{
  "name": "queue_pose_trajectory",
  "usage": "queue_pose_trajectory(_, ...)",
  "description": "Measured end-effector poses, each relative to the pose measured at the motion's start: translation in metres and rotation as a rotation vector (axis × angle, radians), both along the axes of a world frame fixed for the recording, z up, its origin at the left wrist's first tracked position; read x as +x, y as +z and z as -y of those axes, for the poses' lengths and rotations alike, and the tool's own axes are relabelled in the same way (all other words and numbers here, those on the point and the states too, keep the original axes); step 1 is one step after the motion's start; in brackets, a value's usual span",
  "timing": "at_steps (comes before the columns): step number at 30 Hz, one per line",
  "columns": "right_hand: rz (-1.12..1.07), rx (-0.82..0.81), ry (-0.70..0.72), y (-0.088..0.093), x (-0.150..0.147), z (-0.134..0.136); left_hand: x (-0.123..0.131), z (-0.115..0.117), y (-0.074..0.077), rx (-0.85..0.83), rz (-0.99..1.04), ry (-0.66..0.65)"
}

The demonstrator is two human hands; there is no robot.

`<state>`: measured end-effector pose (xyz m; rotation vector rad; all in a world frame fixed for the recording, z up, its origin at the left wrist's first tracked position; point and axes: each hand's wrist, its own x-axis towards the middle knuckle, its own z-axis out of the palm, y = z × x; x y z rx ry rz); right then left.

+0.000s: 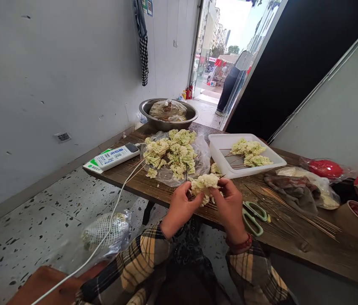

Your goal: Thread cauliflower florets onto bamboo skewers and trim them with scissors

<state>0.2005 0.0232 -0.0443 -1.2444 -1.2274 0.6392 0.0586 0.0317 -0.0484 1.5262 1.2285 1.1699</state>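
Over the table's near edge, a cauliflower piece (206,182) is held between my two hands. My left hand (182,206) pinches its left side, and my right hand (229,206) grips the right side with the thumb across its front. A thin stick seems to show by the piece, but my fingers partly hide it. Just beyond lies a heap of cauliflower florets (180,152) on a clear plastic bag (201,148). To the right, a white tray (214,154) holds cauliflower on skewers. Green-handled scissors (255,218) lie beside my right hand.
Loose bamboo skewers (317,222) and a crumpled cloth (293,188) lie on the right of the table. A metal basin (191,120) with bagged food stands at the back. A white cable (117,203) runs from a white device (115,157). A bagged cauliflower (105,231) sits below at left.
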Motion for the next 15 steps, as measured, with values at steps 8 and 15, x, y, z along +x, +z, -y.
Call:
queue_pose_trajectory(8,-0.461,0.031,-0.127,-0.012,-0.024,-0.018,0.006,-0.01,0.008,-0.037,-0.015,-0.002)
queue_pose_trajectory(15,-0.463,0.04,-0.147,-0.01,-0.026,-0.029,0.011,-0.018,0.007,-0.078,0.067,-0.008)
